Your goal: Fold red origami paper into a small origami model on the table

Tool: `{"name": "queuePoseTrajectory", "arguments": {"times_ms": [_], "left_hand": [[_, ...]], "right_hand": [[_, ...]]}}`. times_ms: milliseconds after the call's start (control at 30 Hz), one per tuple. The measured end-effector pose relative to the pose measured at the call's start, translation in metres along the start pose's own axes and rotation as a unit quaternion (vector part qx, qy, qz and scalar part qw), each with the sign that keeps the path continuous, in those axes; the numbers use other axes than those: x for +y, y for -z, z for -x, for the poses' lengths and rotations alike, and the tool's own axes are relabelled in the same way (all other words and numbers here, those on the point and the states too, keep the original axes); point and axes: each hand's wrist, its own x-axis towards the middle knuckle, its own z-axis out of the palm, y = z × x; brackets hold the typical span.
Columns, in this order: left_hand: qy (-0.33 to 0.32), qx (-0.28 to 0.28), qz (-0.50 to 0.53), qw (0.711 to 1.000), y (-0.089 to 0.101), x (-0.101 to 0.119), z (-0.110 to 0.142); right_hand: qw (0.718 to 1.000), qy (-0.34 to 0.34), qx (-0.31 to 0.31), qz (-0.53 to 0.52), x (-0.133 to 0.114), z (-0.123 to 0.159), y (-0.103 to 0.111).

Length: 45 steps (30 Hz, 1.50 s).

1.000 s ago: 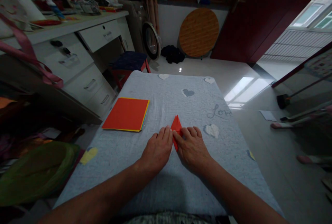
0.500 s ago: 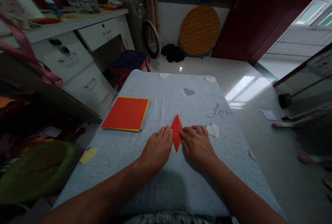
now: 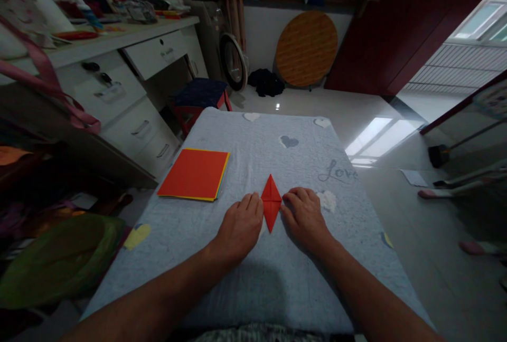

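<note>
A red sheet of origami paper, folded into a slim upright diamond (image 3: 271,209), lies on the cloth-covered table between my hands. A crease runs down its middle and another crosses it. My left hand (image 3: 242,221) holds its left corner with the fingers close together; the thumb is hidden. My right hand (image 3: 307,215) rests on the cloth just beside the right corner, with thumb and forefinger slightly apart and nothing visible between them.
A stack of square coloured paper (image 3: 194,174), red on top with yellow below, lies at the table's left. The table (image 3: 253,141) wears a pale blue cloth with hearts. Beyond it stand a stool (image 3: 201,93), a white desk (image 3: 127,104) and an open washing machine (image 3: 233,62).
My right hand has drawn slightly right, off the diamond, baring its right corner. The two upper tips now look like one point. My left hand stays at the left corner.
</note>
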Motion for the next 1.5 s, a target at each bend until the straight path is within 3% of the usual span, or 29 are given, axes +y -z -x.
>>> {"name": "queuePoseTrajectory", "arguments": {"times_ms": [200, 467, 700, 767, 833, 900, 1000, 1067, 1200, 1333, 1500], "left_hand": [[-0.008, 0.043, 0.055, 0.998, -0.003, -0.008, -0.006], [0.014, 0.097, 0.144, 0.985, -0.005, -0.013, -0.016], [0.037, 0.150, 0.314, 0.937, -0.008, -0.016, -0.021], [0.045, 0.150, 0.387, 0.909, -0.006, -0.016, -0.022], [0.050, 0.118, 0.493, 0.861, -0.004, -0.017, -0.024], [0.047, 0.070, 0.624, 0.777, -0.004, -0.017, -0.025], [0.048, 0.015, 0.784, 0.619, -0.006, -0.020, -0.026], [0.083, 0.001, 0.827, 0.556, -0.009, -0.021, -0.027], [0.155, 0.008, 0.833, 0.531, -0.012, -0.022, -0.029], [0.161, 0.011, 0.848, 0.505, -0.012, -0.021, -0.029], [0.164, 0.007, 0.860, 0.482, -0.008, -0.017, -0.029]], "right_hand": [[0.999, -0.026, -0.003, -0.033, -0.006, -0.007, -0.010], [0.993, 0.003, 0.002, -0.116, -0.006, -0.007, -0.010], [0.978, 0.058, 0.019, -0.199, -0.011, -0.001, -0.009], [0.977, 0.067, 0.035, -0.202, -0.013, 0.001, -0.009], [0.976, 0.085, 0.041, -0.197, -0.015, 0.002, -0.008], [0.976, 0.113, 0.039, -0.183, -0.015, 0.002, -0.006], [0.977, 0.144, 0.034, -0.152, -0.015, 0.000, -0.003], [0.977, 0.156, 0.025, -0.144, -0.015, 0.000, -0.001], [0.970, 0.183, 0.019, -0.158, -0.014, -0.001, -0.001], [0.976, 0.152, 0.069, -0.143, -0.014, -0.001, -0.001], [0.977, 0.154, 0.084, -0.117, -0.013, -0.004, 0.001]]}}
